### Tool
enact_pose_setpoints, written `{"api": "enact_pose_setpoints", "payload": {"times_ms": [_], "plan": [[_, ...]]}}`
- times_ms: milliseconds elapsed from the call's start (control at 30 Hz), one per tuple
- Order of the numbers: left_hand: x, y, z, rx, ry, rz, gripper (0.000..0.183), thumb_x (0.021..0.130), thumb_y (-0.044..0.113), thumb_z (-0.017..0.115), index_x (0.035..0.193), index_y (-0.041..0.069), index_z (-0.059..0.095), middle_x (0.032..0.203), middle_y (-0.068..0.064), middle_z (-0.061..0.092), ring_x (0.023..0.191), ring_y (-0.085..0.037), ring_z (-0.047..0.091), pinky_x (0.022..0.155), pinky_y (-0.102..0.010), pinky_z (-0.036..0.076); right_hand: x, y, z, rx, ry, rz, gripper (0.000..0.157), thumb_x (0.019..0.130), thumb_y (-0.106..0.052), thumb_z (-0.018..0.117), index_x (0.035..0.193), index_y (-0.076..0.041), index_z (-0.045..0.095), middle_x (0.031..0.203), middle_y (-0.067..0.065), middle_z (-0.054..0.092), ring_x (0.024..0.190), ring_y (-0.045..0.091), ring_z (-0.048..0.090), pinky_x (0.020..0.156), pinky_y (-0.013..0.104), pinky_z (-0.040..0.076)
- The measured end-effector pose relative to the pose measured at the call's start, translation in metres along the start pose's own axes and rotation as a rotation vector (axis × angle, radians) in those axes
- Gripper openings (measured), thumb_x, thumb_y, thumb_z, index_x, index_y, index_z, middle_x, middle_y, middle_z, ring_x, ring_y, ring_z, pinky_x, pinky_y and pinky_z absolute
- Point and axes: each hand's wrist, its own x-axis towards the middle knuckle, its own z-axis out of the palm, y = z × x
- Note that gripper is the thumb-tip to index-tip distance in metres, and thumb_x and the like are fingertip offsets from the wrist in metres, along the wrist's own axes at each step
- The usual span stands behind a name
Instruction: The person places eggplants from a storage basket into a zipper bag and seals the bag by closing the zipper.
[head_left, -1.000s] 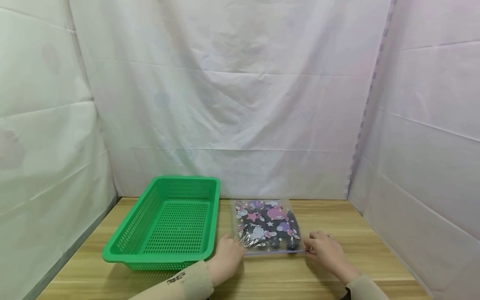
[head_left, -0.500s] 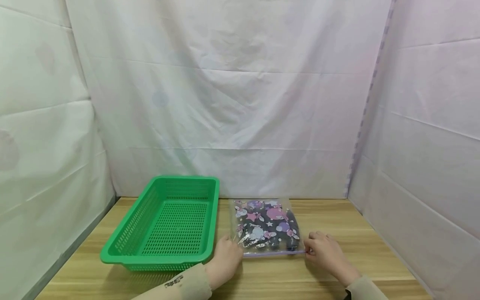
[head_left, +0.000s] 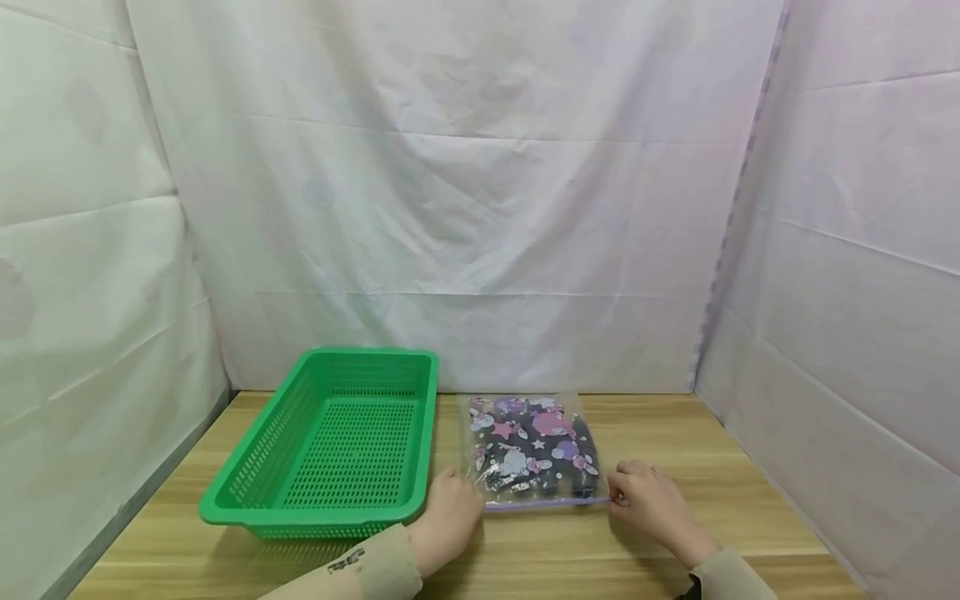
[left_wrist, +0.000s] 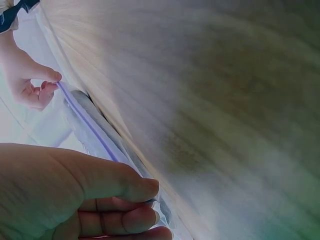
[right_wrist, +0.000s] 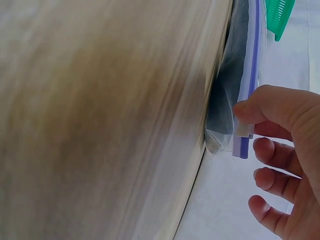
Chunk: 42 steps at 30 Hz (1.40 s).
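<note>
A clear zip bag [head_left: 517, 462] printed with white, pink and purple cartoon figures and stars lies flat on the table, something dark inside it. Along its near edge runs a purple zip strip [head_left: 547, 504]. My left hand [head_left: 448, 521] pinches the strip's left end between thumb and fingers, as the left wrist view shows close up. At the opposite end, my right hand [head_left: 651, 507] pinches the strip by a small whitish slider [right_wrist: 244, 130] with thumb and forefinger. The other fingers of that hand are loosely bent, off the bag.
Left of the bag, a green plastic basket [head_left: 431, 433] with slotted walls stands on the wood-grain table [head_left: 555, 558], close to my left hand. White cloth [head_left: 480, 208] hangs behind and on both sides.
Both hands keep hold of the bag's near edge. The left hand has shifted slightly left, and more of the purple strip shows than a second ago.
</note>
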Motion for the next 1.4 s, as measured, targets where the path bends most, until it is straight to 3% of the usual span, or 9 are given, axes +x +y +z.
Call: {"api": "enact_pose_setpoints", "payload": {"times_ms": [567,800,967,1133,1233,1400], "plan": [[0.000,-0.002,-0.001,0.013,0.003,-0.002,0.010,0.064,0.021,0.068,0.060,0.018,0.060,0.055,0.004,0.052,0.050,-0.012,0.045,0.061,-0.028,0.031,0.004,-0.001,0.002,0.032,-0.059,0.020,0.024,0.059,-0.020,0.072,0.060,-0.026,0.049,0.064,-0.015,0.038,0.060,0.006,0.035,0.054,0.026,0.031],[-0.003,-0.001,-0.007,-0.073,0.077,0.003,0.016,0.059,0.023,0.070,0.067,0.014,0.060,0.063,0.002,0.053,0.055,-0.014,0.047,0.060,-0.028,0.032,0.005,-0.001,0.000,0.087,-0.018,0.016,0.018,0.061,-0.034,0.071,0.070,-0.025,0.058,0.062,-0.015,0.040,0.053,0.002,0.035,0.047,0.022,0.030],[-0.004,-0.008,-0.019,-0.190,0.122,0.032,0.016,0.058,0.022,0.066,0.069,0.014,0.059,0.061,0.001,0.049,0.054,-0.014,0.044,0.054,-0.027,0.032,0.017,-0.001,-0.004,0.145,0.020,0.030,0.034,0.064,-0.051,0.069,0.083,-0.024,0.062,0.065,-0.015,0.045,0.054,0.000,0.038,0.046,0.021,0.031],[-0.004,-0.025,-0.041,-0.367,0.086,0.039,0.024,0.069,0.037,0.066,0.075,0.014,0.059,0.065,0.004,0.050,0.057,-0.011,0.045,0.056,-0.026,0.036,0.035,-0.005,-0.017,0.164,0.005,0.074,0.034,0.069,-0.056,0.062,0.086,-0.026,0.061,0.062,-0.016,0.042,0.049,0.003,0.036,0.043,0.023,0.029],[-0.004,-0.035,-0.054,-0.405,0.056,0.031,0.038,0.072,0.052,0.061,0.083,0.016,0.059,0.072,0.005,0.052,0.066,-0.012,0.049,0.065,-0.030,0.038,0.045,-0.009,-0.029,0.186,-0.023,0.088,0.033,0.072,-0.057,0.059,0.087,-0.028,0.060,0.063,-0.016,0.042,0.050,0.003,0.037,0.044,0.024,0.031],[-0.004,-0.052,-0.066,-0.390,0.048,0.025,0.047,0.075,0.063,0.047,0.092,0.020,0.058,0.082,0.007,0.054,0.075,-0.013,0.051,0.071,-0.033,0.036,0.063,-0.015,-0.044,0.182,-0.018,0.044,0.032,0.074,-0.057,0.057,0.088,-0.028,0.060,0.068,-0.016,0.046,0.058,0.004,0.041,0.050,0.026,0.034]]}}
